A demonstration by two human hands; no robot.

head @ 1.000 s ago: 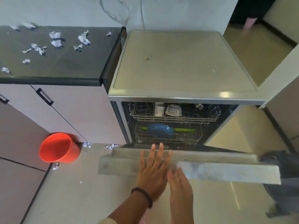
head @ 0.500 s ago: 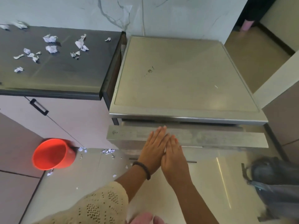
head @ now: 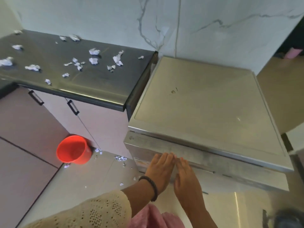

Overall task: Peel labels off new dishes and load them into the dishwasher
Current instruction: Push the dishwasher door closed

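Two bare hands lie flat, side by side, against the front of the stainless-steel dishwasher door (head: 213,163), just under its top edge. Left hand (head: 160,168): fingers straight and together, palm on the metal, gripping nothing; a dark beaded bracelet (head: 152,186) sits on the wrist, with a cream crocheted sleeve (head: 92,211) nearer the camera. Right hand (head: 186,176): fingers likewise straight, pressed to the door, almost touching the left hand, holding nothing.

The door stands upright against the machine body. The dishes are not visible. The brushed-metal dishwasher top (head: 205,106) fills the right middle of the scene and carries a small dark mark.

To the left, the dark glossy countertop (head: 74,83) adjoins the dishwasher; many crumpled white label scraps (head: 93,60) lie scattered over it. Below it are pale pink cabinet doors (head: 102,122) with black bar handles (head: 73,107).

On the light tiled floor (head: 79,181), a round orange-red plastic bucket (head: 73,149) stands beside the cabinet, left of the dishwasher. More small paper scraps (head: 120,158) lie on the floor between bucket and machine. A white marble-veined wall (head: 164,30) rises at the far side.
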